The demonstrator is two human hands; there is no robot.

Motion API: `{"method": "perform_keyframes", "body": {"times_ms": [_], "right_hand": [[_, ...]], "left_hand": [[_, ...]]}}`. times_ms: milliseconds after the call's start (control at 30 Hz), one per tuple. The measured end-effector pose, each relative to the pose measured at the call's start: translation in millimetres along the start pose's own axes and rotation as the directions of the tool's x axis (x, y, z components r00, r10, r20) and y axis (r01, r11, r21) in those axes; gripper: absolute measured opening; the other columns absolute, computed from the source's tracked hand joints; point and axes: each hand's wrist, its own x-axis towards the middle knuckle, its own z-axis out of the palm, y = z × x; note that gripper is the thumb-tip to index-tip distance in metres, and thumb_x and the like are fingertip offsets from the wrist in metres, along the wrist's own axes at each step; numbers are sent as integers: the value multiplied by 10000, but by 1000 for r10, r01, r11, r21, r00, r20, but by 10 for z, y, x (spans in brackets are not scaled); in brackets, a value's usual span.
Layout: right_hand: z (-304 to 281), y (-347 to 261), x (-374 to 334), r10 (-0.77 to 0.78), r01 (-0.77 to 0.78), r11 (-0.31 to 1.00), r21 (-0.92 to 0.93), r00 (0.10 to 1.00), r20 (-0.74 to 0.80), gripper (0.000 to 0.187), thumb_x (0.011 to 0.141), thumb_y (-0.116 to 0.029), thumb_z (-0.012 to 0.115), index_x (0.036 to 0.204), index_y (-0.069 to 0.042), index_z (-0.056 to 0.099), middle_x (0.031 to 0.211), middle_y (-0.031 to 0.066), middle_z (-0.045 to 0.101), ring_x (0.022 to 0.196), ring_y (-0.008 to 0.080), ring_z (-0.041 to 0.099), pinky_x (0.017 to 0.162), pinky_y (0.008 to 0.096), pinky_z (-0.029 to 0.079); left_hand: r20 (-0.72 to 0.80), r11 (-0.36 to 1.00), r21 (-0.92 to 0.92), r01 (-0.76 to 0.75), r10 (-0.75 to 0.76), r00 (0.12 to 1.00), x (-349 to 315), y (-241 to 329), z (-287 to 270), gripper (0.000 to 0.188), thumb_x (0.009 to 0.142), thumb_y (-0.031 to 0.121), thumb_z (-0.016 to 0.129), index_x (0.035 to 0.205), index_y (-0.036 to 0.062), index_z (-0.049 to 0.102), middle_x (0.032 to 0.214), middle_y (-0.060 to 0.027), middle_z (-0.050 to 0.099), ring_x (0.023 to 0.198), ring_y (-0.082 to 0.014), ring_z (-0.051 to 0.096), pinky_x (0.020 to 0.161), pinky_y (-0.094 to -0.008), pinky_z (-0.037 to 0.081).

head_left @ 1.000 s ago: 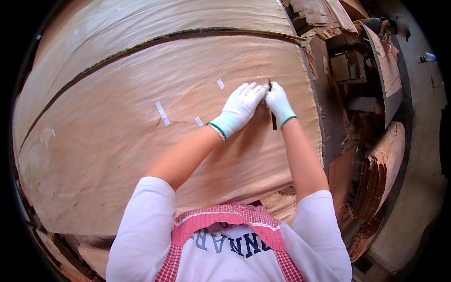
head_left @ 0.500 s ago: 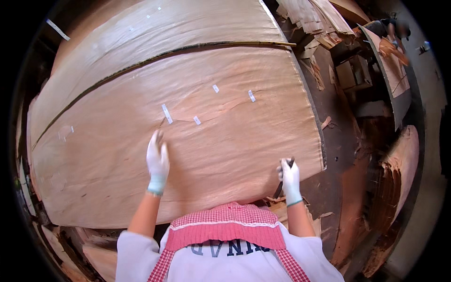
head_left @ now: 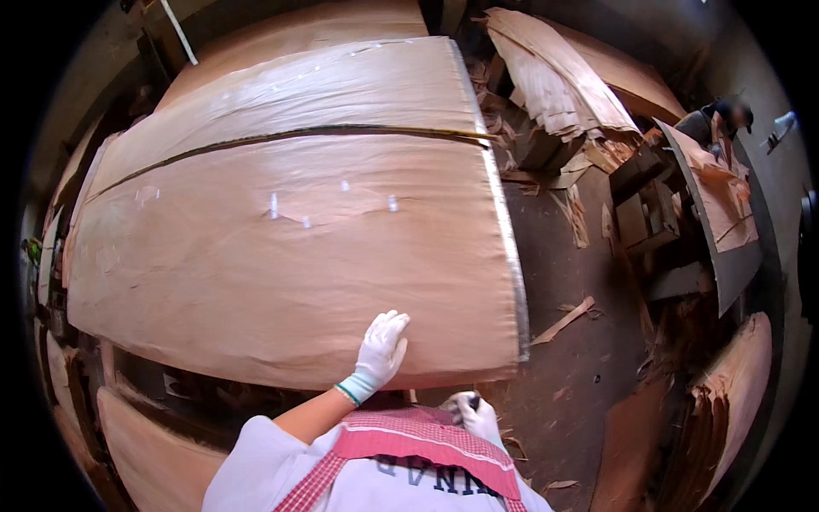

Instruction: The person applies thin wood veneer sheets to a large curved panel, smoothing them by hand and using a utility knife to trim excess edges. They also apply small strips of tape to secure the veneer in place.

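Observation:
A large sheet of tan wood veneer [head_left: 299,290] covers the table in front of me. Small pieces of white tape [head_left: 274,206] stick to its middle, around a patch with visible edges. My left hand [head_left: 381,348], in a white glove with a teal cuff, is over the sheet's near edge, fingers stretched out. Whether its palm touches the wood, I cannot tell. My right hand [head_left: 473,416], gloved too, is closed close to my apron, just off the sheet's near edge. The dark end of a slim black tool [head_left: 474,401] shows in its grip; the rest is hidden.
A long thin dark stick [head_left: 290,132] lies across the veneer. Stacked veneer [head_left: 563,77] stands at the far right, another bundle [head_left: 725,401] at the near right. Scraps [head_left: 563,322] litter the floor. At the far right a person [head_left: 725,119] bends over a sloping board [head_left: 725,256].
My left hand has moved right and nearer to me, to the sheet's edge. The right hand, with the black tool, has drawn in toward my apron. My view has tilted and shifted.

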Motion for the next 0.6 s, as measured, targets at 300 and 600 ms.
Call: {"method": "perform_keyframes", "body": {"times_ms": [300,600], "right_hand": [[-2261,44,-266,-30,86,977,195,961,-275,241,1006,-274,557,998,-50,647,813,4,649,594,39,523,515,194,397],[-3789,-387,1951,-226,177,914,-364,969,-98,317,983,-347,557,945,-47,653,797,51,665,657,135,596,609,291,484]], "left_hand": [[33,923,380,69,-88,996,341,839,1261,522,824,189,664,1301,53,501,1390,-171,477,1349,-361,383,1166,-497,246],[71,872,484,74,-123,990,416,916,1398,551,779,132,654,1299,63,484,1399,-168,449,1372,-369,350,1170,-521,234]]}}
